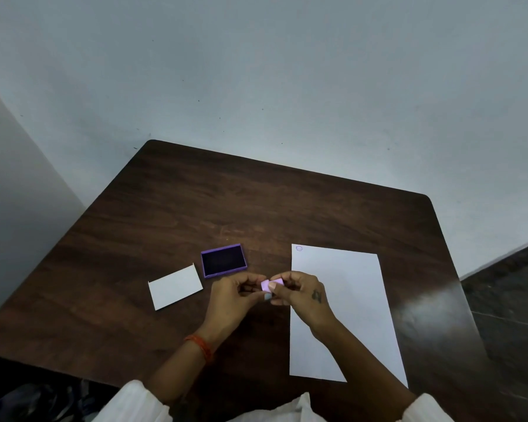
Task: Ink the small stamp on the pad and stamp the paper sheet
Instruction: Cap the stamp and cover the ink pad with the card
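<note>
A small pale purple stamp (271, 284) is held above the table between the fingertips of my left hand (235, 295) and my right hand (302, 292). Just beyond my left hand lies the open purple ink pad (223, 259), its dark inking surface exposed. The white paper sheet (345, 303) lies to the right, partly under my right hand and forearm. One faint round purple stamp mark (299, 248) shows at the sheet's far left corner.
A white rectangular lid or card (175, 286) lies left of the ink pad. The dark wooden table (195, 205) stands against a pale wall; its right edge drops to a dark floor (506, 300).
</note>
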Motion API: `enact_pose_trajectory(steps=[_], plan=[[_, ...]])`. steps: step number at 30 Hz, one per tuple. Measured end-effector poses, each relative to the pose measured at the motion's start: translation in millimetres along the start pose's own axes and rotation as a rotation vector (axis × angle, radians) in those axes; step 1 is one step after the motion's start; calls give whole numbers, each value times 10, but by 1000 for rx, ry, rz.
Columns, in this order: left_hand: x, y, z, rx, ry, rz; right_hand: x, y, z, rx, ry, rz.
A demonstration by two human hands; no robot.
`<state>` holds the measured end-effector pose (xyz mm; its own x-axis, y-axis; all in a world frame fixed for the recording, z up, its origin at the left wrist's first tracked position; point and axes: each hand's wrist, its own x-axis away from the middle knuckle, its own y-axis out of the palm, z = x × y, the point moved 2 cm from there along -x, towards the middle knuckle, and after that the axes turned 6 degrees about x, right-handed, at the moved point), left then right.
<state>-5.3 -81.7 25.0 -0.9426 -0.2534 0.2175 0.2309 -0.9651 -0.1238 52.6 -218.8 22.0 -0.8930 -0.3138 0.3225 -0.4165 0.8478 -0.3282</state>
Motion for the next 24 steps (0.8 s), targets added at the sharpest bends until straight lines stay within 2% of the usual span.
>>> enact_pose_trajectory(steps=[7,12,18,24], plan=[[18,-21,1,-7,-2,19,44,-39,11,31,-38,-2],[29,-26,-23,10,1,24,35,-26,-7,-88,60,-67],[28,-24,-43,-24,47,23,24,19,-1,-90,65,-52],[13,3,-73,-53,96,29,7,64,15,-185,133,-117]])
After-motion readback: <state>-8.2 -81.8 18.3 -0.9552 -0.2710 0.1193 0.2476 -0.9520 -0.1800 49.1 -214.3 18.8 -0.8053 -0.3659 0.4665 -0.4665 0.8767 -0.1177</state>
